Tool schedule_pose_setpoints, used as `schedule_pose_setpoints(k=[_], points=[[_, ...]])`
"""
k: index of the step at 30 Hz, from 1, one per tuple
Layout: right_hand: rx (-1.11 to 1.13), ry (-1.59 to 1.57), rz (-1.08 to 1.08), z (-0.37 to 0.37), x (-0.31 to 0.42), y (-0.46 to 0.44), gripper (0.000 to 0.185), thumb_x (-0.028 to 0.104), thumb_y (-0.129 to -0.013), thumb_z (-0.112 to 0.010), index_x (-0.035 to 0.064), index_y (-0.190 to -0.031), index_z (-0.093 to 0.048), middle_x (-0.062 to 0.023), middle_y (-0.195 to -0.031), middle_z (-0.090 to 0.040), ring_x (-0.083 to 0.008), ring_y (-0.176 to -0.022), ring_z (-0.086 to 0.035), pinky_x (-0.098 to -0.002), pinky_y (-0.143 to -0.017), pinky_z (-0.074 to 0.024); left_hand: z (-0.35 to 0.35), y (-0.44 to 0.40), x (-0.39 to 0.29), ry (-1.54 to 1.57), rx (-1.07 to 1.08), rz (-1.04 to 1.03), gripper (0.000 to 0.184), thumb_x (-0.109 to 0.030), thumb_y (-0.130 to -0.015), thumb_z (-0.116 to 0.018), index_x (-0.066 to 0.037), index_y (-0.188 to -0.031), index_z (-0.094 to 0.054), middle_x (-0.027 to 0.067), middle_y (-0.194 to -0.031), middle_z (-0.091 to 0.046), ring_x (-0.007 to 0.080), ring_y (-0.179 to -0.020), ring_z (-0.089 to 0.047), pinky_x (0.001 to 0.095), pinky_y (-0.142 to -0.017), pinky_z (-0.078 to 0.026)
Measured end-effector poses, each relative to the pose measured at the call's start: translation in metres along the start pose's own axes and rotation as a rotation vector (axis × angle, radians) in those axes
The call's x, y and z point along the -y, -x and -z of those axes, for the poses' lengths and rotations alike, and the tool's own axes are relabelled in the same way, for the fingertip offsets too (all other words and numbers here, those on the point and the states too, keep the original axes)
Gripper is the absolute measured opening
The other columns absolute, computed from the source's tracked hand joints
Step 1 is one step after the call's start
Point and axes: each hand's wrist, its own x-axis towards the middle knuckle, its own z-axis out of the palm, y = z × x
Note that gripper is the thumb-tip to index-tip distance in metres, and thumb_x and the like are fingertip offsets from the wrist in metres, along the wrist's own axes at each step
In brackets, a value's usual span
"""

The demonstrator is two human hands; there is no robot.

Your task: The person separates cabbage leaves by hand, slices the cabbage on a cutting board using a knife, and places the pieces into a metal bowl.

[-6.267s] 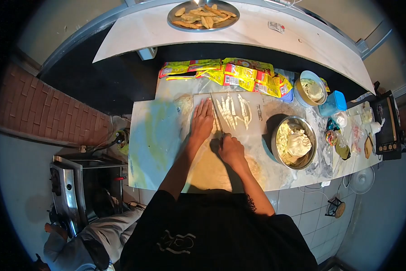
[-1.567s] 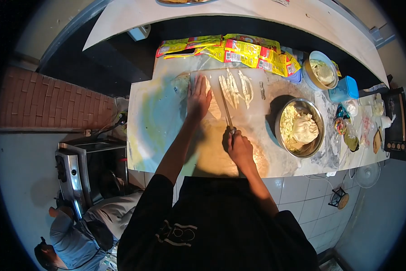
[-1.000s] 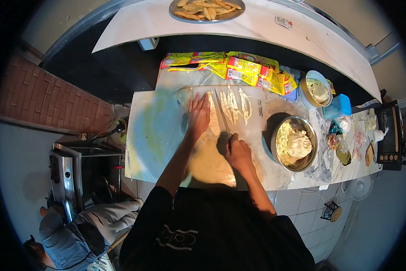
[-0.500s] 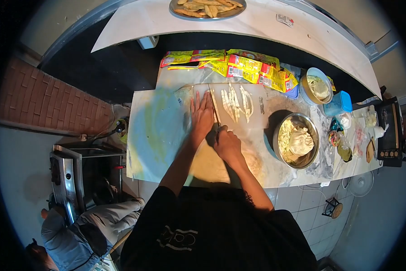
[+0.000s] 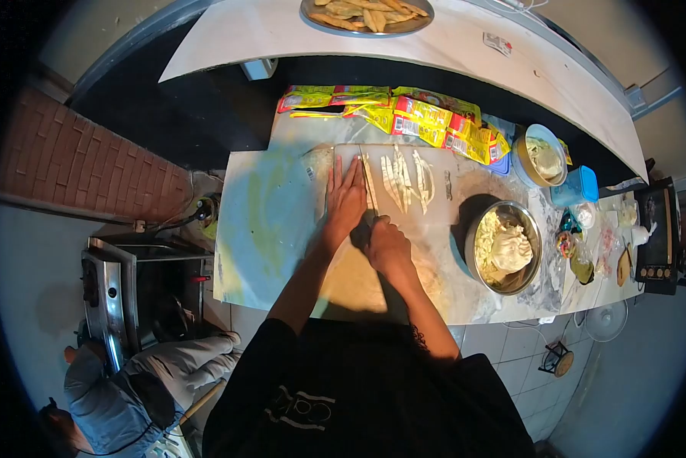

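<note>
My left hand [image 5: 345, 201] lies flat with its fingers stretched forward on the whitish cutting board [image 5: 444, 217], just left of the blade. What is under its palm is hidden. Wrapped round the handle of a knife [image 5: 370, 192] is my right hand [image 5: 388, 244], the blade pointing away from me beside my left fingertips. A thin pale strip, which looks like dough, runs along the blade. More pale dough strips [image 5: 404, 183] lie loosely on the board to the right of the knife.
A steel bowl [image 5: 537, 263] at right holds a dough lump and pale shreds. Yellow-red packets [image 5: 427, 122] line the back, near another bowl [image 5: 520, 162] and a blue container [image 5: 576, 187]. Fried pieces fill a plate [image 5: 427, 24] on the shelf. Another person [image 5: 114, 397] is at lower left.
The view has shifted slightly, so the table things appear a little further right and lower. Both hands keep nearly the same place; more of the pale strip shows along the blade.
</note>
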Motion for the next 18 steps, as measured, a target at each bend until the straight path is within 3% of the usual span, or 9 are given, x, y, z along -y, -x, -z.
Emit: schedule_pose_setpoints(k=[18], points=[[-0.007,-0.027,0.016,-0.004,-0.016,-0.023,0.028,0.017,-0.087,-0.061,-0.0060,-0.101,-0.053,-0.0297,-0.093,-0.065,-0.0468,-0.092,-0.064,-0.0521,-0.080,-0.0518,0.001,0.001,0.003,-0.111,0.058,-0.037,0.050,-0.018,-0.093,-0.052,0.003,-0.139,-0.045,0.0125,-0.148,-0.042,0.0316,-0.143,-0.028,0.0501,-0.117,-0.021]])
